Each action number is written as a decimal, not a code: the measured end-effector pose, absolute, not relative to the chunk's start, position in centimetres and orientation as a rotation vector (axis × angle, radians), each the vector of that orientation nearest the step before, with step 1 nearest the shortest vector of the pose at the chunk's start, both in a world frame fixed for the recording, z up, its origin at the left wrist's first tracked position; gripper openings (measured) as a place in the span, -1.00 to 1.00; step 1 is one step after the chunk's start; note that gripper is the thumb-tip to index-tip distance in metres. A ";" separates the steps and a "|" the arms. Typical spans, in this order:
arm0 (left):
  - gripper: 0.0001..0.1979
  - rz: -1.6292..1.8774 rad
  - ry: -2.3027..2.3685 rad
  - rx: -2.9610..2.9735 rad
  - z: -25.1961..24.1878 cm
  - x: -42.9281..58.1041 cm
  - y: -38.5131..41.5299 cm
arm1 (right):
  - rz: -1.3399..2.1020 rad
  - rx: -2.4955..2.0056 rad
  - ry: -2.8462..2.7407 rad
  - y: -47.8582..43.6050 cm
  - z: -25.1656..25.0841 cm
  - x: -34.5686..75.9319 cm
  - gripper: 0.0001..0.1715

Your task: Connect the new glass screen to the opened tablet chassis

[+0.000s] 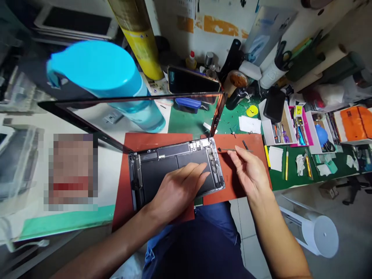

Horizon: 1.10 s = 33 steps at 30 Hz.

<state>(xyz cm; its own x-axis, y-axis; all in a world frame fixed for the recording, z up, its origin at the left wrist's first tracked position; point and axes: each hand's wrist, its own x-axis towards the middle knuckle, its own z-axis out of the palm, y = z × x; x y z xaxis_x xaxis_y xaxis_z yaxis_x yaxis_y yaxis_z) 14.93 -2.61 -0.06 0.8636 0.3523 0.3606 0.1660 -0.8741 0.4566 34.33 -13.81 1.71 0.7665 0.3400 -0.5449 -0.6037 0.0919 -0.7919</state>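
Observation:
An opened tablet (158, 167) lies on the red-brown mat, its black batteries and small metal-shielded boards exposed. Its dark-framed glass screen panel (84, 131) stands tilted up behind the body, and things show through it. My left hand (178, 186) rests palm down over the tablet's battery area, fingers stretched towards the right end; nothing shows in it. To the right of the tablet, my right hand (251, 170) pinches a thin dark strip with a small black end (225, 149) between thumb and forefinger. The strip's end is near the tablet's right edge, apart from it.
A blue-lidded bottle (95, 68) stands behind the screen panel, beside a yellow canister (142, 46). A phone (193, 80) leans at the back. White trays of tools (279, 130) line the right side, with pens and white paper (275, 158) before them. The red-brown mat (229, 193) reaches the table's front edge.

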 end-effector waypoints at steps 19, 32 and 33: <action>-0.75 0.527 0.275 2.671 1.8 13.6 -5.2 | 0.827 -1.331 0.129 -14.8 1.6 36.1 -0.75; -0.75 0.430 0.202 2.715 1.2 13.8 -3.2 | 0.554 -1.352 -0.062 -13.2 1.2 34.5 -0.76; -0.73 0.400 0.193 2.746 1.2 14.1 -2.8 | 0.541 -1.353 -0.079 -12.9 1.1 34.6 -0.76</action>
